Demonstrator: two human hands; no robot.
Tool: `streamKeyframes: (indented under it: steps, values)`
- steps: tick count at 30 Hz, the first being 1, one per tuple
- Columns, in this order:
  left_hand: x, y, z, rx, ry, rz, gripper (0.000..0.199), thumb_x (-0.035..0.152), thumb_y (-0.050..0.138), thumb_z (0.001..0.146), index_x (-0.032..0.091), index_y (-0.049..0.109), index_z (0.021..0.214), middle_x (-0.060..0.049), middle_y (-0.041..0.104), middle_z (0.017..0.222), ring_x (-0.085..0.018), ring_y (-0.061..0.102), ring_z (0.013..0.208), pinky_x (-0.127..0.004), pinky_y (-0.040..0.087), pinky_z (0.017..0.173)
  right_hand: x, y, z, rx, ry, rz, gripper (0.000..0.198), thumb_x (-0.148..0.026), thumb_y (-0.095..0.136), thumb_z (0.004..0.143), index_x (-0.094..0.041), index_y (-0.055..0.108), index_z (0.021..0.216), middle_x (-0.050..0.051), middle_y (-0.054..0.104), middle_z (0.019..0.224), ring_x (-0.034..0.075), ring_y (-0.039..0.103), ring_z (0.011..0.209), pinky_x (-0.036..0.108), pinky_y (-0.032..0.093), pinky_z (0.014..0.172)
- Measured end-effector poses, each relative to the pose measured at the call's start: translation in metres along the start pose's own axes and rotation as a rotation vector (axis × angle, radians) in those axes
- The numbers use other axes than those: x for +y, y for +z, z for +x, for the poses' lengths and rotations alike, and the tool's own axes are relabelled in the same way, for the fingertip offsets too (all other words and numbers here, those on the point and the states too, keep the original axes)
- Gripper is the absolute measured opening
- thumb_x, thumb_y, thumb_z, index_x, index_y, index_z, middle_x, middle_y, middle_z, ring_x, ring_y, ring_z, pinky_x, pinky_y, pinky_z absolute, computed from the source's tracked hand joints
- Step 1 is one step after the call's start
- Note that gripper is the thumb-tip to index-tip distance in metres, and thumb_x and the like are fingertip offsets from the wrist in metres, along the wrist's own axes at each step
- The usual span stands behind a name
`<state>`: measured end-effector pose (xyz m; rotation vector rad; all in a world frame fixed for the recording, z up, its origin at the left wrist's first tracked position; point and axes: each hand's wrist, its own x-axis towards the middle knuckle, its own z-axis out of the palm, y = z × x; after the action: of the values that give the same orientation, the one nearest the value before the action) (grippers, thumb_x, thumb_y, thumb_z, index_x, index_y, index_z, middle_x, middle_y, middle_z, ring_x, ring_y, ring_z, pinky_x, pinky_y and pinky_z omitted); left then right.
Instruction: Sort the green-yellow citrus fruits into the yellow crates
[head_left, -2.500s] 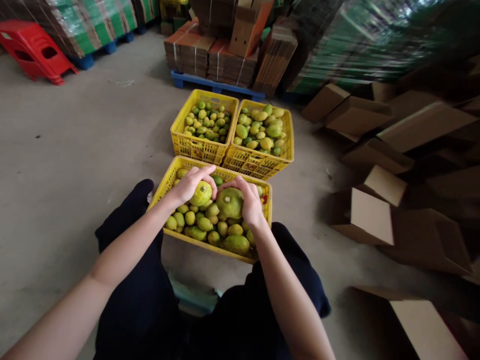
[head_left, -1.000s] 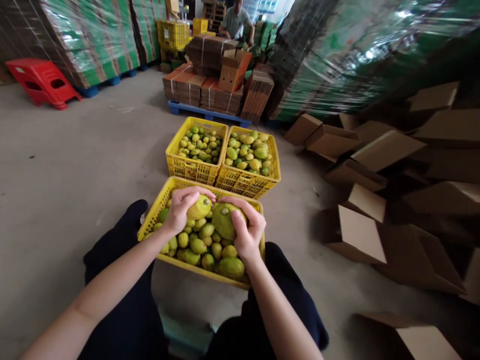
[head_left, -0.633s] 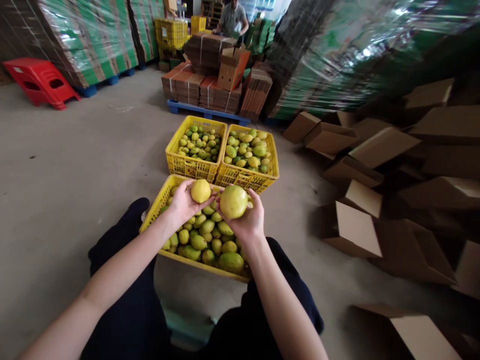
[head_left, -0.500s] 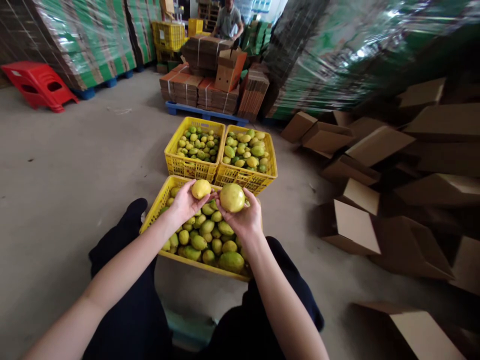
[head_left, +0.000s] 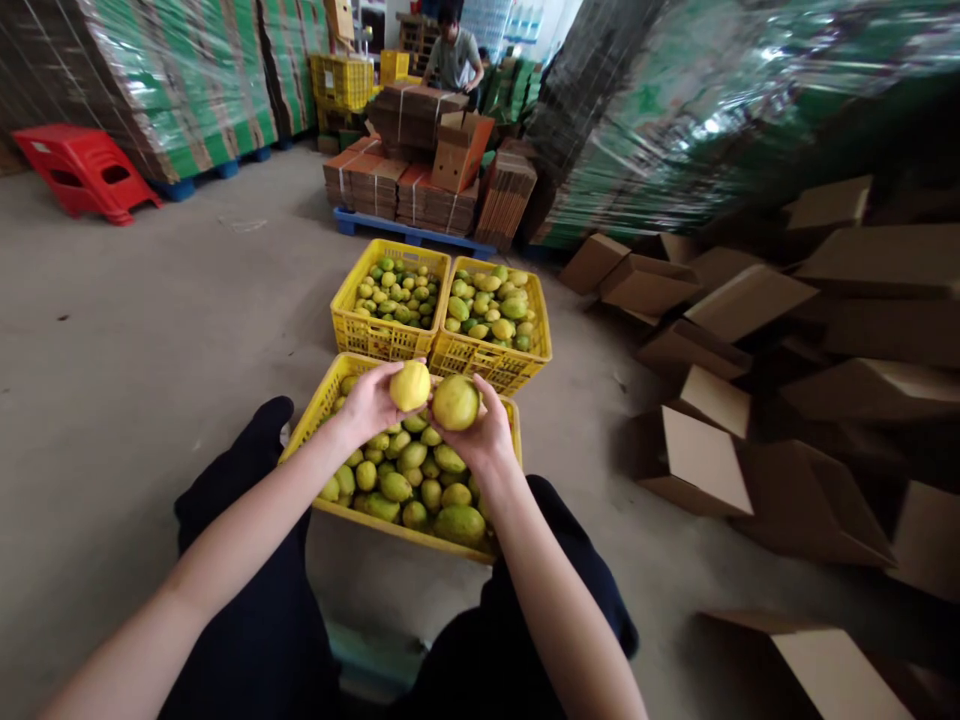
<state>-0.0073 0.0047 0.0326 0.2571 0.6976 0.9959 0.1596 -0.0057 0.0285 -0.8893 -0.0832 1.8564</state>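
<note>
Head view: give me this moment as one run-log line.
left hand: holds yellow fruit | right hand: holds greener fruit | near crate: fruit inside, under hands | far left crate, far right crate: fruit inside

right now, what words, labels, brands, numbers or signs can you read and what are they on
No text can be read.
Red stool: pale patch on top, too small to tell if it bears writing.
Yellow crate at the back: a whitish patch, too small to read.
Wrapped stack at right: glare and blur, nothing legible.
Yellow fruit in the left hand, greener fruit in the right hand: no print visible.
</note>
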Motion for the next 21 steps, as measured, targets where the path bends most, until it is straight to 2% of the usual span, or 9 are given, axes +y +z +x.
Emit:
streamKeyframes:
  steps: [3,6,9,11,14,16,17,19,21]
  values:
    - [0.007,-0.011,0.001,-0.082,0.113,0.039,0.043,0.023,0.05,0.09,0.007,0.069,0.125,-0.015,0.078,0.089,-0.022,0.074,0.069,-0.03,0.06,0.063,-0.004,0.004,-0.002,-0.032,-0.028,0.02,0.029,-0.048,0.056,0.091,-0.021,0.066,0.098,0.007,0.078,0.082,0.023,0.073,0.067,0.035,0.061,0.057]
    - [0.005,-0.033,-0.002,-0.02,0.019,0.045,0.035,0.026,0.053,0.09,0.007,0.071,0.115,-0.013,0.076,0.079,-0.019,0.069,0.054,-0.029,0.056,0.053,-0.011,0.007,-0.006,-0.058,-0.026,0.051,0.033,-0.048,0.05,0.093,-0.021,0.066,0.099,0.008,0.079,0.085,0.022,0.072,0.066,0.032,0.058,0.053]
    - [-0.026,-0.063,-0.021,0.178,-0.204,-0.09,0.019,0.024,0.058,0.088,0.015,0.069,0.101,-0.005,0.071,0.067,-0.017,0.069,0.054,-0.028,0.058,0.055,-0.021,0.009,-0.009,-0.097,-0.061,0.059,0.028,-0.044,0.052,0.09,-0.022,0.066,0.099,0.008,0.079,0.085,0.021,0.071,0.065,0.029,0.056,0.052]
    - [-0.064,-0.087,-0.039,0.188,-0.282,-0.07,0.013,0.025,0.059,0.087,0.02,0.068,0.093,-0.005,0.073,0.071,-0.021,0.073,0.062,-0.036,0.061,0.062,-0.029,0.008,-0.011,-0.121,-0.089,0.057,0.025,-0.042,0.056,0.087,-0.023,0.067,0.099,0.007,0.078,0.084,0.022,0.071,0.067,0.031,0.057,0.053]
    - [-0.131,-0.128,-0.065,0.003,-0.494,0.065,0.019,0.044,0.06,0.082,0.028,0.068,0.074,-0.003,0.075,0.077,-0.03,0.077,0.075,-0.047,0.061,0.062,-0.04,0.0,-0.011,-0.153,-0.113,0.069,0.024,-0.042,0.06,0.084,-0.023,0.068,0.097,0.007,0.079,0.085,0.024,0.072,0.071,0.034,0.059,0.056]
    - [-0.17,-0.15,-0.077,-0.174,-0.522,0.243,0.024,0.053,0.062,0.075,0.031,0.069,0.072,-0.004,0.073,0.073,-0.036,0.077,0.079,-0.052,0.058,0.054,-0.046,-0.006,-0.011,-0.17,-0.128,0.085,0.024,-0.042,0.062,0.082,-0.023,0.069,0.095,0.007,0.078,0.085,0.025,0.073,0.074,0.037,0.06,0.059]
    - [-0.185,-0.156,-0.082,-0.245,-0.526,0.315,0.025,0.055,0.061,0.073,0.032,0.07,0.07,-0.004,0.071,0.071,-0.035,0.076,0.075,-0.05,0.056,0.049,-0.048,-0.009,-0.012,-0.178,-0.139,0.088,0.025,-0.042,0.063,0.081,-0.023,0.069,0.095,0.007,0.078,0.085,0.025,0.073,0.075,0.038,0.06,0.06]
    - [-0.202,-0.158,-0.086,-0.293,-0.492,0.41,0.029,0.059,0.057,0.074,0.033,0.068,0.068,-0.002,0.066,0.065,-0.031,0.073,0.061,-0.04,0.049,0.036,-0.052,-0.013,-0.015,-0.191,-0.161,0.074,0.025,-0.043,0.064,0.08,-0.023,0.069,0.095,0.006,0.078,0.084,0.026,0.073,0.074,0.04,0.061,0.063]
    - [-0.199,-0.145,-0.081,-0.281,-0.445,0.454,0.029,0.056,0.054,0.08,0.033,0.066,0.068,0.0,0.064,0.062,-0.026,0.068,0.048,-0.028,0.039,0.028,-0.055,-0.014,-0.021,-0.191,-0.166,0.035,0.025,-0.044,0.065,0.081,-0.023,0.069,0.094,0.006,0.078,0.084,0.025,0.074,0.072,0.04,0.061,0.062]
